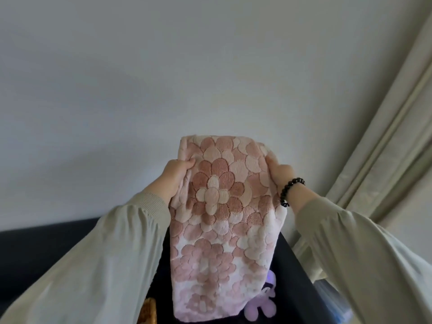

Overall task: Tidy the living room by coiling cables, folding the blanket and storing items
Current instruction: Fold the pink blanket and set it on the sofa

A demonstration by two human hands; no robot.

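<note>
Seeing both hands up at the wall — left hand [177,174] and right hand [279,172] each pinch a side edge of the folded blanket [222,228], fingers curled round it — hanging above the dark sofa [42,239].

The left sleeve [93,253] is loose and baggy, of pale grey-green cloth, and gathers into a ribbed knit cuff [152,202] at the wrist. The right sleeve [350,249] is of the same cloth and hangs in soft folds. A bracelet [289,190] of glossy black round beads circles the right wrist. The left hand [177,171] and right hand [278,174] are bare.
</note>
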